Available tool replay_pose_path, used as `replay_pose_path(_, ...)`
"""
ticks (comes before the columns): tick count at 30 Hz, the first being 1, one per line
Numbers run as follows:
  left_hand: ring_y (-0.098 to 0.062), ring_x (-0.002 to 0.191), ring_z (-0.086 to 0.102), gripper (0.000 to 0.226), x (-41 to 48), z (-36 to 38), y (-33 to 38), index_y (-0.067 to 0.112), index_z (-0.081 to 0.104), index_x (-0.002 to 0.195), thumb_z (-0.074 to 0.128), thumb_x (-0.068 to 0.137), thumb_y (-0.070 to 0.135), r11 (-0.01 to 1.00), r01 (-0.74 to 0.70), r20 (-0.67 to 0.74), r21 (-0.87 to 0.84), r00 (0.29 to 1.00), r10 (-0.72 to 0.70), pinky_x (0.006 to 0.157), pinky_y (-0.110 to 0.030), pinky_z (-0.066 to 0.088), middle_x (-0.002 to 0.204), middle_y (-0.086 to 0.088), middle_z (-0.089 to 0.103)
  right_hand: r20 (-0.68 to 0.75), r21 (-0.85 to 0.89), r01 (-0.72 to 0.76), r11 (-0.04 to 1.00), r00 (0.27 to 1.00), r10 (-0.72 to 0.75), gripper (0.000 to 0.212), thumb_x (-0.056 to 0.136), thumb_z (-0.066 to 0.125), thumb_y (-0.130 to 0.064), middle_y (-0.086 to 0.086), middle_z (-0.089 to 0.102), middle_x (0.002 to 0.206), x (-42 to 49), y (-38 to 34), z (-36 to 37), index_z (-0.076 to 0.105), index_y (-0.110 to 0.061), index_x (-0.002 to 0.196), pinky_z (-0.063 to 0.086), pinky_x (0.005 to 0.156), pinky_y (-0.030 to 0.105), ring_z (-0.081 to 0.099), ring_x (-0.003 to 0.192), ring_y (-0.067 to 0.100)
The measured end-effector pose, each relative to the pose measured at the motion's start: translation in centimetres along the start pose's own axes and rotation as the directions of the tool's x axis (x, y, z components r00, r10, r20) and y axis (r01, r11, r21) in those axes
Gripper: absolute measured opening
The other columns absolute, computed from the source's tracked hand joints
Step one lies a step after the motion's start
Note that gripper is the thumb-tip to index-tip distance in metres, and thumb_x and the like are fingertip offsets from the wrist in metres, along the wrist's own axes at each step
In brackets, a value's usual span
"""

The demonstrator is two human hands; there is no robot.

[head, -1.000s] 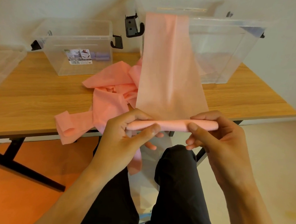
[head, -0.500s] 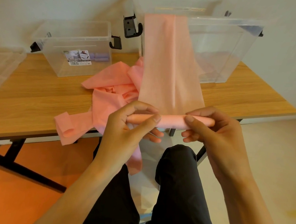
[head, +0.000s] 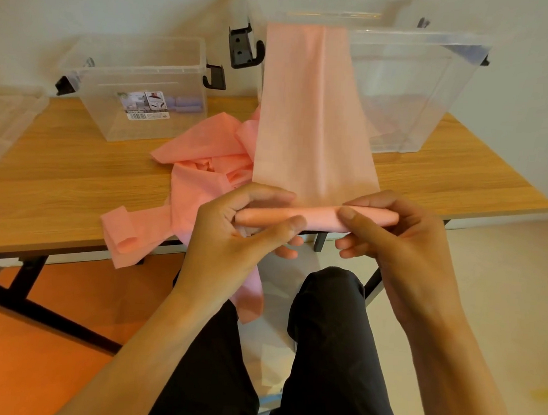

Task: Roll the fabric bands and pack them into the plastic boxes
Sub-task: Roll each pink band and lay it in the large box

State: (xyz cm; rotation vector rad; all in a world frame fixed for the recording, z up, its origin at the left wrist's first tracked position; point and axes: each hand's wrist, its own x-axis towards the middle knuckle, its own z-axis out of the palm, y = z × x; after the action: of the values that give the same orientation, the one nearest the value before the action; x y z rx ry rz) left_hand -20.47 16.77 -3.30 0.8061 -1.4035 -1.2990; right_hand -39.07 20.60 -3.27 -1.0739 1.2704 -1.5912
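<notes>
Just off the near edge of the light wooden table (head: 59,178), above the knees in dark trousers (head: 328,355): a half-wound roll (head: 321,218) of salmon-pink fabric band (head: 310,113), held level. Gripped at one end by the left hand (head: 232,237), thumb across the near side, fingers curled over the top and underneath. Gripped at the other end by the right hand (head: 401,247), thumb pressed on the near face, fingers wrapped behind and below. Both hands closed on the roll, neither touching the table.

From the roll, the unwound length of the band stretched flat and taut, up across the table to its back edge. Draped there over the rim of a tall clear plastic box with a black latch (head: 255,13) or of the second tall clear plastic box (head: 433,98) beside it; hard to tell which through the clear walls.

On the middle of the table, left of the taut band: a crumpled heap of pink bands (head: 205,161), with one looped end and one long tail spilling over the table's near edge.

At the table's back left: a small clear plastic box (head: 141,55) with a paper label (head: 144,104) on its front wall.

Under the table: an orange floor (head: 32,353).
</notes>
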Motion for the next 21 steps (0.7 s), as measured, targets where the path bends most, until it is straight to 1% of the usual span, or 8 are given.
replay_pose_path(2, -0.024, 0.073, 0.076, 0.024, 0.1, -0.2, -0.1, 0.007, 0.073, 0.103, 0.075, 0.079, 0.003, 1.000, -0.017, 0.033, 0.008, 0.999, 0.016, 0.064, -0.027, 0.060, 0.082, -0.006, 0.077, -0.005, -0.009, -0.009, 1.000, 1.000, 0.009, 0.024, 0.075, 0.077, -0.019, 0.011, 0.073, 0.076, 0.2, 0.0, 0.0, 0.071, -0.002, 0.091, 0.057, 0.053, 0.028, 0.069, 0.054, 0.024)
replay_pose_path(4, -0.023, 0.069, 0.075, 0.020, 0.2, -0.3, -0.2, 0.008, 0.074, 0.100, 0.074, 0.082, 0.000, 0.999, -0.033, 0.016, 0.029, 0.999, 0.032, 0.065, -0.026, 0.060, 0.081, -0.004, 0.077, 0.017, -0.013, -0.022, 1.000, 1.000, 0.022, 0.026, 0.076, 0.076, -0.022, 0.014, 0.073, 0.074, 0.3, -0.1, -0.1, 0.072, -0.004, 0.093, 0.057, 0.053, 0.029, 0.068, 0.055, 0.026)
replay_pose_path(8, -0.020, 0.058, 0.072, 0.013, 0.6, -0.4, 0.1, 0.008, 0.074, 0.096, 0.071, 0.084, 0.008, 0.997, -0.035, -0.025, 0.066, 0.999, 0.037, 0.056, -0.024, 0.058, 0.070, 0.000, 0.074, 0.088, -0.013, -0.023, 1.000, 0.996, 0.024, 0.034, 0.075, 0.076, -0.021, 0.012, 0.074, 0.088, 0.3, -0.4, 0.1, 0.069, -0.008, 0.107, 0.060, 0.058, 0.032, 0.072, 0.069, 0.029)
replay_pose_path(12, -0.022, 0.050, 0.068, 0.006, 0.9, -0.4, 0.4, 0.011, 0.074, 0.091, 0.069, 0.087, 0.009, 0.998, 0.006, -0.006, 0.065, 1.000, -0.006, 0.049, -0.026, 0.055, 0.068, -0.010, 0.073, 0.074, 0.013, 0.004, 1.000, 0.997, -0.005, 0.025, 0.075, 0.077, -0.015, 0.009, 0.072, 0.085, 0.4, -0.3, 0.0, 0.069, -0.008, 0.097, 0.058, 0.055, 0.031, 0.071, 0.063, 0.028)
replay_pose_path(14, -0.022, 0.054, 0.070, 0.012, 0.9, -0.5, 0.6, 0.010, 0.074, 0.095, 0.071, 0.085, 0.014, 0.998, 0.011, 0.025, 0.063, 1.000, -0.012, 0.051, -0.027, 0.056, 0.072, -0.010, 0.075, 0.049, 0.028, 0.007, 1.000, 0.999, -0.008, 0.021, 0.074, 0.078, -0.015, 0.010, 0.071, 0.081, 0.5, -0.2, 0.0, 0.070, -0.008, 0.092, 0.058, 0.055, 0.031, 0.069, 0.058, 0.027)
replay_pose_path(15, -0.023, 0.060, 0.073, 0.016, 1.0, -0.6, 0.7, 0.011, 0.073, 0.098, 0.072, 0.083, 0.015, 0.998, 0.000, 0.045, 0.070, 0.999, -0.003, 0.053, -0.028, 0.058, 0.078, -0.008, 0.076, 0.040, 0.034, 0.006, 0.999, 0.999, -0.007, 0.021, 0.073, 0.079, -0.016, 0.012, 0.071, 0.080, 0.5, -0.2, 0.0, 0.070, -0.008, 0.090, 0.058, 0.055, 0.030, 0.069, 0.056, 0.026)
replay_pose_path(18, -0.023, 0.077, 0.077, 0.023, 1.2, -0.9, 0.9, 0.011, 0.074, 0.101, 0.075, 0.080, 0.004, 0.997, -0.029, 0.108, 0.074, 0.994, 0.021, 0.059, -0.028, 0.060, 0.091, -0.003, 0.077, 0.016, 0.041, -0.008, 0.999, 1.000, 0.007, 0.022, 0.069, 0.079, -0.019, 0.013, 0.071, 0.076, 0.6, -0.2, -0.1, 0.070, -0.007, 0.085, 0.057, 0.053, 0.029, 0.067, 0.053, 0.025)
replay_pose_path(21, -0.024, 0.074, 0.076, 0.022, 1.2, -0.8, 0.6, 0.008, 0.074, 0.098, 0.076, 0.078, -0.003, 0.997, -0.049, 0.089, 0.062, 0.995, 0.043, 0.061, -0.027, 0.060, 0.087, -0.006, 0.077, 0.013, 0.037, -0.019, 0.999, 1.000, 0.019, 0.022, 0.069, 0.078, -0.019, 0.013, 0.071, 0.073, 0.7, -0.2, -0.2, 0.070, -0.006, 0.085, 0.057, 0.052, 0.029, 0.067, 0.052, 0.024)
